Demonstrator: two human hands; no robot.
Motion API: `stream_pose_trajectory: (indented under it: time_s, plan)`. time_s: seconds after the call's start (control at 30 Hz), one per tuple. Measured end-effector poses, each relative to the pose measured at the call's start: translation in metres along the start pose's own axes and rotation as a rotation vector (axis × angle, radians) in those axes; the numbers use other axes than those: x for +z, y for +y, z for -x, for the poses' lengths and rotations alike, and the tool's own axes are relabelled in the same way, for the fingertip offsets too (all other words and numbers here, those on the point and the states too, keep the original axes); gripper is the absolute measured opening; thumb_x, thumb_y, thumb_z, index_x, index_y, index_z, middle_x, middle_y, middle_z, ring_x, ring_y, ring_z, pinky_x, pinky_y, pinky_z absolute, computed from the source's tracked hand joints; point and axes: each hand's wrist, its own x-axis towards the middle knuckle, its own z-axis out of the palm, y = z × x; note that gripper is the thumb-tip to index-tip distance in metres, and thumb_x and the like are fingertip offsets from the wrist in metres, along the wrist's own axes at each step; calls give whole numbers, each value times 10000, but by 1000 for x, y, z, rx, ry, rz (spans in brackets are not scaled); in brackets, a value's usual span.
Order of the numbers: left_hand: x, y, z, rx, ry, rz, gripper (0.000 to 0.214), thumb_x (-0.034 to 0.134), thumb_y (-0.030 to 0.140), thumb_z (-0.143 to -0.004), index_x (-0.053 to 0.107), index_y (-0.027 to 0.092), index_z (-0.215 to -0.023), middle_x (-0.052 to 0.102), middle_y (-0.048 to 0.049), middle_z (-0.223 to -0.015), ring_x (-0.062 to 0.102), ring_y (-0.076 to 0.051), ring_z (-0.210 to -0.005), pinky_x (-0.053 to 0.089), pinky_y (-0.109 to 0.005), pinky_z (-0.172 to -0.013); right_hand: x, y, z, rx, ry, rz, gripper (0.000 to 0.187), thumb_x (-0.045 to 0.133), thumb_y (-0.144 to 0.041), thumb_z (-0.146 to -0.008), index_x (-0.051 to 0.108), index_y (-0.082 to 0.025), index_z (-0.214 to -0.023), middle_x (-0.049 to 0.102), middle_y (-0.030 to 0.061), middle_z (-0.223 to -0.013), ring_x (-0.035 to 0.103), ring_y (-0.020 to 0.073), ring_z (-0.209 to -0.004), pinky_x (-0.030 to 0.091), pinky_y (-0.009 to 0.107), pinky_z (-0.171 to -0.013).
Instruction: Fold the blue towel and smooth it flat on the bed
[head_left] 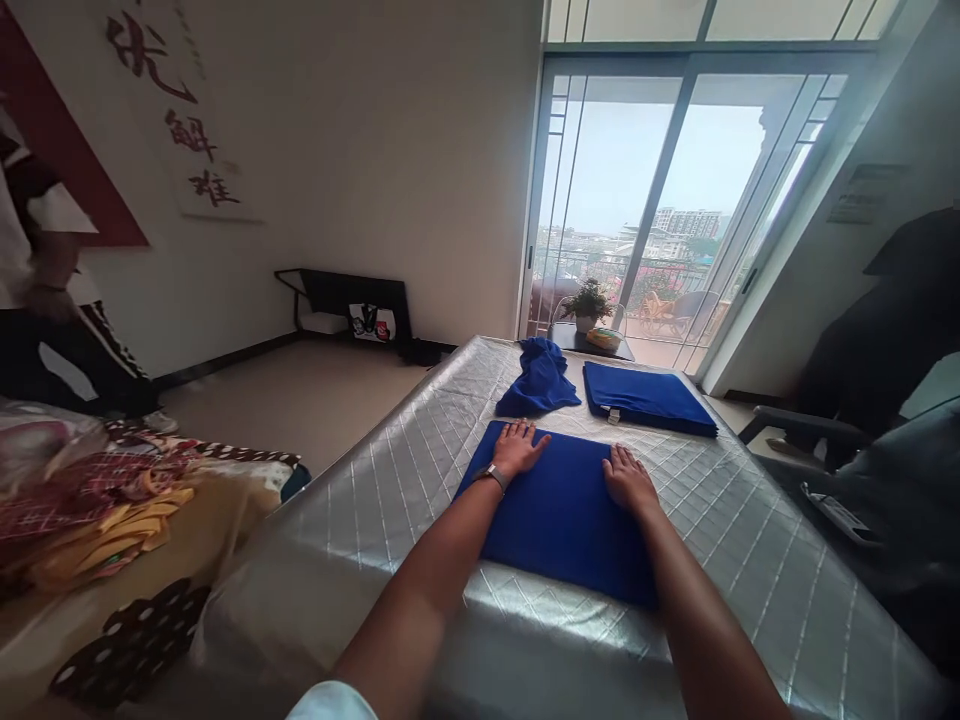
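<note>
A folded blue cloth (562, 520) lies flat on the silver quilted mattress (390, 500). My left hand (519, 446) rests palm down on the cloth's far left corner, fingers spread and open; a watch sits on that wrist. My right hand (627, 476) presses flat on the cloth's far right part, fingers stretched out. Beyond my hands sits a crumpled blue cloth (538, 378), and to its right a neatly folded blue cloth (646, 398) with a small tag at its near edge.
A person (52, 300) stands at the far left by a wall with a hanging scroll. Patterned bedding and clothes (97, 510) are piled at left. A dark chair (870, 470) stands at right. Glass balcony doors (660, 200) and a potted plant (588, 302) lie ahead.
</note>
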Motion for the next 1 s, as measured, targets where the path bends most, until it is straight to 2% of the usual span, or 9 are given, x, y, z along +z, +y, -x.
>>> stream_pose_trajectory:
  time_s: [0.1,0.17,0.43,0.63,1.0]
  plan:
    - [-7,-28,5,-53,20,-13,826,103,663,-984,278,111,-1572,221,-111,-1644,167,-246,-1524,97,-421,-1243,1,1,-1,-4,-1,8,652,149,-381,-1016,190,-80,-1593,144,68,-1673,83,185,-1535,85,379,-1237]
    - [-7,-35,7,-58,39,-13,818,123,660,-984,282,113,-1572,230,-108,-1641,170,-245,-1524,101,-414,-1244,1,1,-1,-4,3,13,651,143,-379,-1017,180,-81,-1595,136,67,-1674,81,190,-1536,82,383,-1238]
    - [-5,-30,10,-58,99,27,802,198,639,-987,330,83,-1551,262,-147,-1628,188,-270,-1518,94,-424,-1244,-3,0,0,-10,1,53,652,134,-375,-1018,194,-66,-1589,163,85,-1668,121,205,-1531,126,387,-1236]
    - [-5,-31,10,-64,104,33,748,239,612,-992,346,126,-1550,325,-112,-1611,191,-265,-1518,103,-429,-1245,-2,1,-2,-22,13,47,660,131,-381,-1016,205,-56,-1585,169,92,-1665,120,208,-1531,129,393,-1236]
    - [-3,-32,12,-52,148,0,739,228,609,-998,376,124,-1535,311,-116,-1616,226,-255,-1508,126,-422,-1240,0,0,11,-73,166,30,635,127,-335,-1014,297,-63,-1562,244,84,-1647,139,194,-1528,94,382,-1236]
